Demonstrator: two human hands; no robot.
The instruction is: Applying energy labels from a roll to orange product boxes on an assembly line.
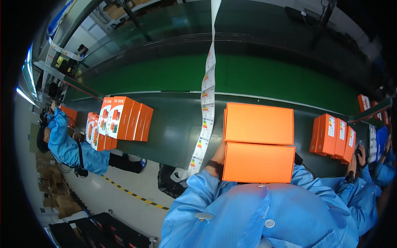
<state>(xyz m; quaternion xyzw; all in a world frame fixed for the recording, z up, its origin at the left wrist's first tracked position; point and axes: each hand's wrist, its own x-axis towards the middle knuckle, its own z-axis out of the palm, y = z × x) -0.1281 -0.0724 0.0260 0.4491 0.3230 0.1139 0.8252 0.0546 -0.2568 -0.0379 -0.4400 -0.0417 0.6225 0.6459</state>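
Two orange boxes [259, 124] stand one against the other in front of my chest, plain sides facing up, and overlap the near edge of the dark work surface. My left hand [220, 153] is pressed to their left side, its fingers hidden behind them. Of my right arm, only the blue sleeve and a dark wristband [298, 159] show at the boxes' right edge; the boxes hide that hand. Just left of them, a long strip of white labels [208, 109] with coloured bars hangs from above down to my left sleeve.
Orange printed boxes [129, 120] stand in a group on the left of the dark work surface [169, 120]; more labelled boxes [326, 134] stand at the right. A green conveyor belt [248, 76] runs behind. Blue-clad co-workers [62, 140] are on both sides. A black bag [168, 182] lies below.
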